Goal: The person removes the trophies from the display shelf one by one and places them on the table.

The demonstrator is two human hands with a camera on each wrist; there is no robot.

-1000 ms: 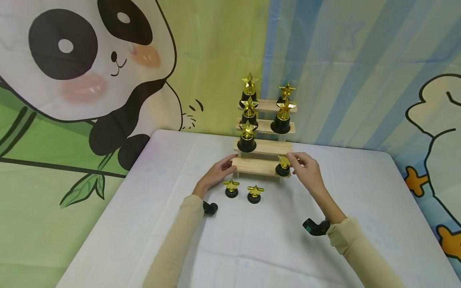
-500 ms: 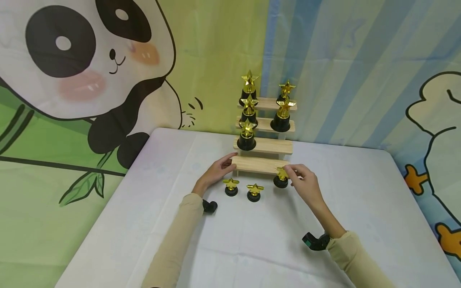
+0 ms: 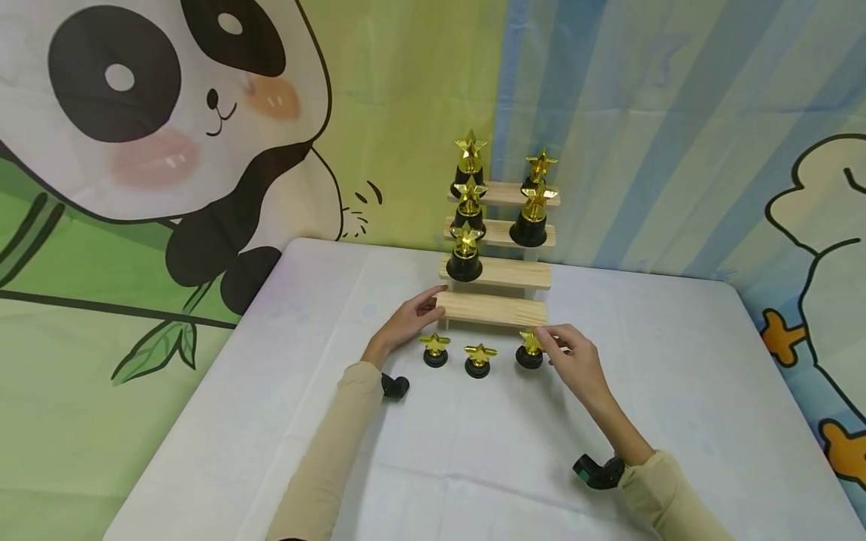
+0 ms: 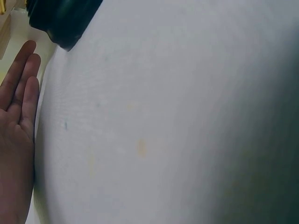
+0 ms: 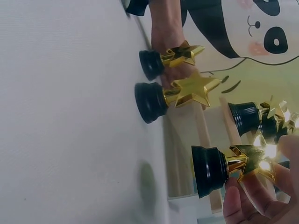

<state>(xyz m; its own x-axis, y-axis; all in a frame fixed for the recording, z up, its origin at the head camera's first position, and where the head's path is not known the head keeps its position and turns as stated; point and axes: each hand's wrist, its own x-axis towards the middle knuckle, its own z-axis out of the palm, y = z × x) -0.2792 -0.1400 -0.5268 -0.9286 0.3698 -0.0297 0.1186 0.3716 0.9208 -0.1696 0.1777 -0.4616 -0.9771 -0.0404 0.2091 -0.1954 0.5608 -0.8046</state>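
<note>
Looking at the right hand [image 3: 573,359], we see thumb and fingers pinching the star of a small star trophy [image 5: 209,171], held off the table [image 3: 406,481] just in front of the lowest tier's right front corner. The left hand [image 3: 406,323] lies at the left end of that tier of the wooden shelf [image 3: 490,309], fingers fairly straight and close together; how firmly it presses, we cannot tell.

We judge the trophy to be light, stiff plastic. Its shiny gold star may be slippery and its points could mark or snap, so we would favour the short stem or the ribbed black base for a surer hold.

Two matching trophies, one nearer the shelf's left front corner [image 3: 435,352] and one about midway along its front edge [image 3: 478,362], stand upright on white cloth, faintly creased. We note pale, straight-grained planks, and larger trophies with plain, tapering black bases on the upper tiers, such as the one near the left end of the second tier up [image 3: 464,263].
</note>
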